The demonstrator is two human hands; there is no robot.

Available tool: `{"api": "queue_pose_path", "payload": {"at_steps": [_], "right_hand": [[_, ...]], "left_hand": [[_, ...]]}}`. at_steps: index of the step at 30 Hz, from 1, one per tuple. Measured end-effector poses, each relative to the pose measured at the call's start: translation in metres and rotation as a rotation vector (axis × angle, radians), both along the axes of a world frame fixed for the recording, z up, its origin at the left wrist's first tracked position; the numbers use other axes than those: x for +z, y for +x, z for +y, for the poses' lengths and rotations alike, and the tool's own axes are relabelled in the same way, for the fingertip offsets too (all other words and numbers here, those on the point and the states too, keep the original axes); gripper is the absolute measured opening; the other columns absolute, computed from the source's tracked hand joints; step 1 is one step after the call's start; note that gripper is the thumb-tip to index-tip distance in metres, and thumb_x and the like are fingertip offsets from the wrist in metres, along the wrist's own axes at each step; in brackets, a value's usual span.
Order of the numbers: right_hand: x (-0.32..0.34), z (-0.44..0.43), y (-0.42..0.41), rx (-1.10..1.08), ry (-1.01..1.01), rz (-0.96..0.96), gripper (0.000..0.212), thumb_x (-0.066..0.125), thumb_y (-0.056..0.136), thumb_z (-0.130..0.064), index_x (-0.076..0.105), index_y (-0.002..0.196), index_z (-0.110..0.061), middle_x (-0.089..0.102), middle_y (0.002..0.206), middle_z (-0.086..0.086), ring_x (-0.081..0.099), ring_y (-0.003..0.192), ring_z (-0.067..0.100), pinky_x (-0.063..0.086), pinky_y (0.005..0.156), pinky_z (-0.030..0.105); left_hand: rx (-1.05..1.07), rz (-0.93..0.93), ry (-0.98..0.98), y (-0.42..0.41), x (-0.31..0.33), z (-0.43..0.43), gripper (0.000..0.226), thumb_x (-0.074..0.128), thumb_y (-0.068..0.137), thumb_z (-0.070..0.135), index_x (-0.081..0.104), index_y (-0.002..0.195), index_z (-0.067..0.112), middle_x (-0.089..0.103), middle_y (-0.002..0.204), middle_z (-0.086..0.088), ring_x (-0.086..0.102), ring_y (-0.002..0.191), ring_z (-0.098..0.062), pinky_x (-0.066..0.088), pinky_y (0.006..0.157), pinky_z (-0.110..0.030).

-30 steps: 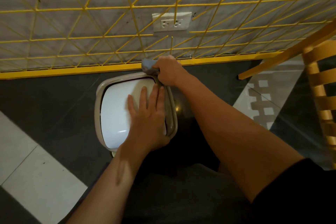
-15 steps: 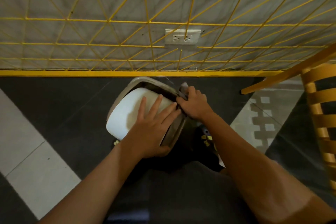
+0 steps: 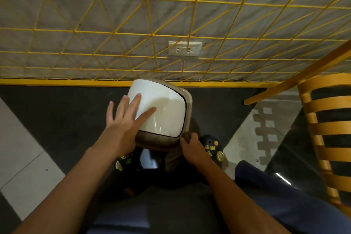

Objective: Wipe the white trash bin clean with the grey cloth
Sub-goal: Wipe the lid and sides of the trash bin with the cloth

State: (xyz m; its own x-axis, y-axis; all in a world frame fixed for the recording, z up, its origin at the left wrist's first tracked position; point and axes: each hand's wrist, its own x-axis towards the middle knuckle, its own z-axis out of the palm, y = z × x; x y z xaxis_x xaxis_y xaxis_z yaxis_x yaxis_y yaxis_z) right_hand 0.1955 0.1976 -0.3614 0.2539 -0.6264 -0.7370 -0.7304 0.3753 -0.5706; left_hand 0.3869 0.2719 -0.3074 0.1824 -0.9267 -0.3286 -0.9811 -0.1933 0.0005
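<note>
A: Left to right, quick. Left hand (image 3: 121, 125) spread flat, fingers open, palm pressed on the white glossy swing lid of the white plastic trash bin with a beige rim (image 3: 163, 112). Bracing it, gripping nothing.

B: Where's the bin?

A: On the dark floor (image 3: 62, 112), near the yellow skirting strip (image 3: 57, 81) at the foot of the grey wall with the yellow wire grid (image 3: 114, 24). Tilted, lid facing up at us.

B: Right side?

A: Right hand (image 3: 191, 143) closed on the bunched grey cloth (image 3: 173, 157), pressed to the rim's near-right corner. Most of the cloth hangs down below the hand, in shadow.

B: Further right?

A: Yellow wooden slatted chair (image 3: 322, 138), well apart from the bin. White wall socket (image 3: 185, 51) above, irrelevant.

B: Step?

A: I'd say wiping the beige rim, near edge. Mid-task; can't judge which faces are already clean.

B: Next?

A: Probably drag the cloth along the rim's near edge while the left palm holds the bin steady. A glossy, tilted lid could swing or slip under that flat hand.
</note>
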Motion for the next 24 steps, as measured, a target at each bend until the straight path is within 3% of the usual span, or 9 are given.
{"api": "queue_pose_path", "payload": {"at_steps": [3, 7, 9, 12, 15, 18, 21, 23, 24], "right_hand": [[0.0, 0.006, -0.008, -0.022, -0.223, 0.001, 0.027, 0.051, 0.094, -0.017, 0.05, 0.117, -0.003, 0.061, 0.115, 0.016, 0.058, 0.107, 0.027, 0.04, 0.079, 0.024], [0.003, -0.013, -0.011, -0.016, -0.552, -0.014, 0.021, 0.054, 0.09, -0.009, 0.062, 0.108, -0.005, 0.063, 0.105, 0.012, 0.058, 0.1, 0.023, 0.038, 0.083, 0.021], [0.005, -0.029, -0.006, 0.032, -0.642, -0.04, 0.022, 0.052, 0.091, -0.008, 0.065, 0.109, -0.008, 0.061, 0.107, 0.009, 0.055, 0.101, 0.02, 0.036, 0.086, 0.019], [0.01, -0.054, 0.005, 0.018, -0.775, -0.081, 0.02, 0.051, 0.092, -0.011, 0.064, 0.108, -0.011, 0.062, 0.105, 0.006, 0.056, 0.098, 0.014, 0.038, 0.085, 0.017], [0.012, -0.079, 0.016, -0.03, -0.838, -0.156, 0.02, 0.053, 0.092, -0.013, 0.06, 0.11, -0.009, 0.063, 0.105, 0.004, 0.054, 0.093, 0.008, 0.035, 0.079, 0.001], [-0.001, -0.09, 0.02, 0.217, -0.742, -0.086, 0.032, 0.054, 0.092, -0.014, 0.055, 0.123, -0.008, 0.059, 0.121, 0.009, 0.054, 0.11, 0.019, 0.033, 0.091, 0.012], [-0.018, -0.081, 0.008, 0.375, -0.665, -0.027, 0.042, 0.044, 0.095, -0.008, 0.043, 0.138, -0.009, 0.043, 0.143, 0.01, 0.04, 0.132, 0.022, 0.025, 0.109, 0.02], [-0.024, -0.069, -0.004, 0.47, -0.752, -0.01, 0.042, 0.041, 0.095, -0.003, 0.044, 0.137, -0.004, 0.04, 0.146, 0.014, 0.038, 0.135, 0.028, 0.024, 0.112, 0.024], [-0.028, -0.06, -0.01, 0.488, -0.804, -0.025, 0.04, 0.042, 0.093, 0.0, 0.049, 0.132, 0.001, 0.045, 0.141, 0.02, 0.045, 0.129, 0.036, 0.032, 0.11, 0.03]], "left_hand": [[0.151, 0.179, 0.032, -0.017, 0.0, -0.004, 0.101, 0.066, 0.074, 0.052, -0.004, 0.145, 0.039, -0.027, 0.152, -0.005, -0.025, 0.138, -0.035, -0.009, 0.109, -0.059], [0.315, 0.203, -0.064, -0.048, -0.018, -0.01, 0.099, 0.029, 0.064, 0.084, -0.014, 0.142, 0.04, -0.031, 0.15, -0.008, -0.024, 0.138, -0.039, -0.007, 0.106, -0.065], [0.328, 0.184, -0.162, -0.054, -0.03, -0.012, 0.087, 0.016, 0.066, 0.077, -0.009, 0.141, 0.041, -0.022, 0.153, -0.013, -0.014, 0.14, -0.044, -0.001, 0.104, -0.069], [0.301, 0.141, -0.235, -0.057, -0.04, -0.014, 0.082, 0.024, 0.073, 0.068, 0.009, 0.145, 0.032, -0.006, 0.152, -0.016, 0.007, 0.137, -0.051, 0.009, 0.1, -0.071], [0.277, 0.096, -0.274, -0.055, -0.043, -0.016, 0.082, 0.032, 0.074, 0.065, 0.025, 0.144, 0.023, 0.011, 0.15, -0.024, 0.021, 0.132, -0.056, 0.019, 0.095, -0.074], [0.26, 0.092, -0.283, -0.05, -0.044, -0.014, 0.083, 0.033, 0.073, 0.067, 0.023, 0.144, 0.025, 0.017, 0.151, -0.026, 0.019, 0.133, -0.055, 0.019, 0.096, -0.074], [0.277, 0.105, -0.282, -0.049, -0.044, -0.013, 0.083, 0.032, 0.073, 0.068, 0.017, 0.144, 0.029, 0.011, 0.153, -0.024, 0.013, 0.135, -0.054, 0.015, 0.099, -0.072], [0.301, 0.127, -0.273, -0.05, -0.043, -0.014, 0.084, 0.029, 0.071, 0.069, 0.009, 0.144, 0.033, 0.003, 0.155, -0.022, 0.004, 0.138, -0.051, 0.01, 0.103, -0.07], [0.312, 0.141, -0.266, -0.051, -0.043, -0.015, 0.083, 0.027, 0.07, 0.07, 0.006, 0.143, 0.035, -0.001, 0.155, -0.02, 0.0, 0.139, -0.05, 0.007, 0.104, -0.069]]}}
